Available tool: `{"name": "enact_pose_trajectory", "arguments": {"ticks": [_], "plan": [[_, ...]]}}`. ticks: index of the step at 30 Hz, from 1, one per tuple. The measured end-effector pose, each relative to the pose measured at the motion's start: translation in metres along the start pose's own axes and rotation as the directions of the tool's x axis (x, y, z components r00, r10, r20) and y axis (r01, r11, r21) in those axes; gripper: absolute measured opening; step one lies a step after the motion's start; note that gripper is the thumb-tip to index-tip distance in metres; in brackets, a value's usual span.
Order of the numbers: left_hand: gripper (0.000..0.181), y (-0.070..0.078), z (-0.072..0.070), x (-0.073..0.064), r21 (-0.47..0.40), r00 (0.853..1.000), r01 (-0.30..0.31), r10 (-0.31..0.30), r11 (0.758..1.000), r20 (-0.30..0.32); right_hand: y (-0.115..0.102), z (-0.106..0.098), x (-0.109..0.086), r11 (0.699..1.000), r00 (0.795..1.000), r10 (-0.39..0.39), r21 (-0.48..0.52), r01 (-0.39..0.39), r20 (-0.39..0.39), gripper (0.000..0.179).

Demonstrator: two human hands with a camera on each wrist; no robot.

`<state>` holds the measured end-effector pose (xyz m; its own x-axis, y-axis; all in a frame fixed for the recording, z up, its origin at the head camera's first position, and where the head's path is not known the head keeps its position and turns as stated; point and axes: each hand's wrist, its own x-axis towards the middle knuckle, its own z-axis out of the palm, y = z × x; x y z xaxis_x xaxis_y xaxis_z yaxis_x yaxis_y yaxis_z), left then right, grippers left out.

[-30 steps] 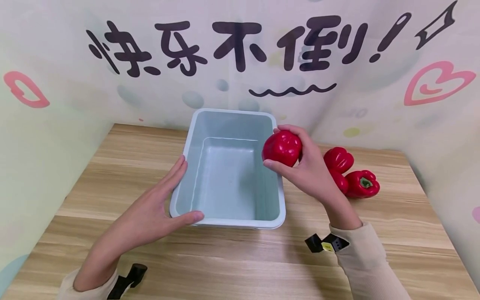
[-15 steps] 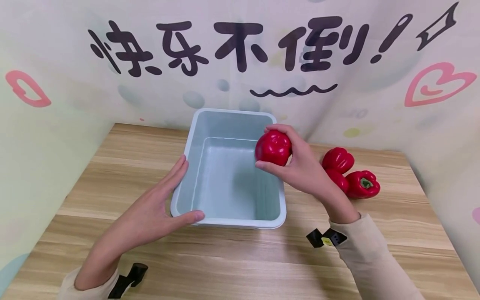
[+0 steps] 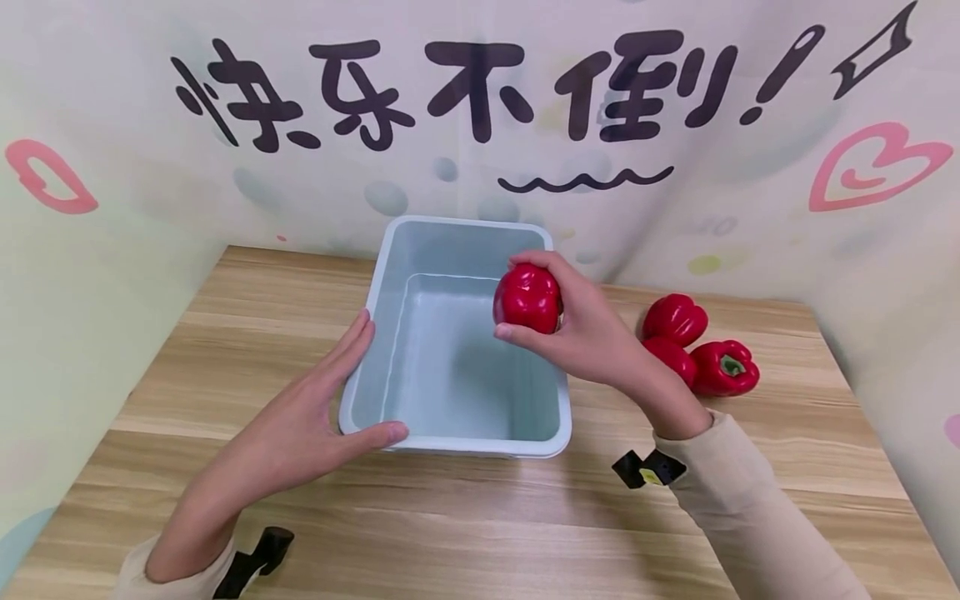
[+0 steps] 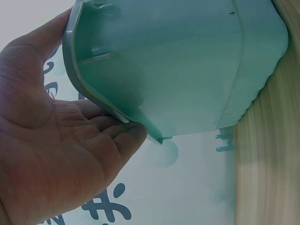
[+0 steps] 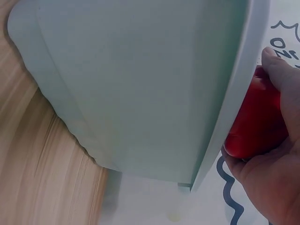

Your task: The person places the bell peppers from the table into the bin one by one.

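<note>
- One red bell pepper [image 3: 527, 298] was held above the opening of a pale blue-grey bin [image 3: 442, 367], at about 2 o'clock from the bin's centre in the head view, where 12 o'clock pointed to the printed backdrop [image 3: 450, 183].
- Right hand [image 3: 596, 329]: reached in from 4 o'clock; its fingers curled round the far side of the red bell pepper and its thumb lay along the near side, parted only as wide as the fruit. In the right wrist view, the rim hid part of the pepper; whether the two touched could not be told.
- Left hand [image 3: 303, 425]: lay at 8 o'clock, thumb and fingers spread wide. Its nearly straight fingers touched the rim at 9 o'clock; its thumb rested on the rim at 7 o'clock.
- Bin: stood upright on a wood-grain tabletop [image 3: 465, 525].
- Cluster at 3 o'clock, on the tabletop: a back pepper [image 3: 676, 320] at the group's 12 o'clock, a half-covered pepper [image 3: 670, 358] at its 8 o'clock, partly behind the right wrist, and a stemmed pepper [image 3: 723, 381] at its 4 o'clock, green stem end showing.
- Clothing: a beige right sleeve [image 3: 738, 475] appeared at 4 o'clock and a left sleeve [image 3: 176, 579] at 8 o'clock.
- Backdrop: bore bold dark characters [image 3: 480, 87] at 12 o'clock.
</note>
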<state>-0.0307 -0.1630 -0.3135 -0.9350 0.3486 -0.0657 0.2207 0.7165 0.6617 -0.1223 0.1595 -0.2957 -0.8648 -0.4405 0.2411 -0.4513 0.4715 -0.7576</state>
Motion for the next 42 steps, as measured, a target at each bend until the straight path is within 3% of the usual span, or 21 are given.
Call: {"name": "enact_pose_trajectory", "arguments": {"ticks": [14, 20, 32, 37, 42], "plan": [[0.117, -0.002, 0.001, 0.001, 0.005, 1.000, -0.007, 0.007, 1.000, 0.003, -0.008, 0.000, 0.006, 0.999, 0.999, -0.003, -0.054, 0.005, 0.044, 0.085], [0.116, -0.002, 0.000, 0.001, -0.007, 1.000, -0.006, 0.006, 1.000, 0.005, -0.008, 0.000, 0.007, 0.994, 0.996, -0.046, -0.100, 0.054, 0.079, 0.085], [0.117, -0.001, 0.000, 0.000, -0.009, 1.000, -0.002, 0.002, 1.000, 0.006, -0.011, 0.007, 0.008, 0.941, 0.978, -0.110, -0.299, 0.159, 0.175, 0.083], [0.117, -0.001, 0.001, 0.000, -0.004, 1.000, -0.007, 0.007, 1.000, 0.004, -0.009, 0.009, 0.008, 0.941, 0.975, -0.126, -0.289, 0.176, 0.181, 0.085], [0.116, -0.002, 0.000, 0.000, -0.009, 1.000, -0.010, 0.010, 1.000, -0.004, -0.009, 0.009, 0.008, 0.939, 0.974, -0.175, -0.272, 0.210, 0.145, 0.075]]}}
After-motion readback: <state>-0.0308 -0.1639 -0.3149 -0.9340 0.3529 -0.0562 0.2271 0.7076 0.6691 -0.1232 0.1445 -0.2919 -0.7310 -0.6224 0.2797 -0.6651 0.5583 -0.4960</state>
